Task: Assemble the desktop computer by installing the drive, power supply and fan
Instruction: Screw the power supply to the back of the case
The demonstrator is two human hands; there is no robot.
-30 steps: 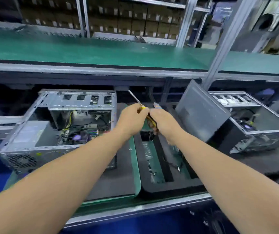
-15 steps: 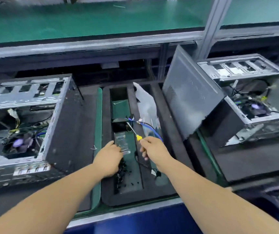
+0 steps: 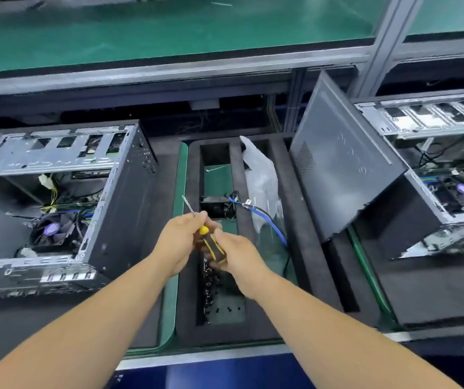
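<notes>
My right hand (image 3: 240, 258) grips the black-and-yellow handle of a screwdriver (image 3: 211, 245), whose metal shaft points up and to the left. My left hand (image 3: 179, 242) pinches the shaft just above the yellow collar. Both hands hover over a black foam tray (image 3: 301, 234) with a pile of small black screws (image 3: 211, 284) in its left slot. An open desktop case (image 3: 124, 209) lies on its side to the left, its fan and yellow wiring showing inside. A blue cable (image 3: 264, 219) lies across the tray.
A crumpled clear plastic bag (image 3: 261, 175) sits in the tray's middle. A second open case (image 3: 444, 175) stands at the right with a grey side panel (image 3: 343, 164) leaning on it. A green shelf (image 3: 169, 32) runs across the back.
My left hand has lifted from the screw pile in the tray up to the screwdriver shaft. My right hand has tilted the screwdriver, so its tip points further left.
</notes>
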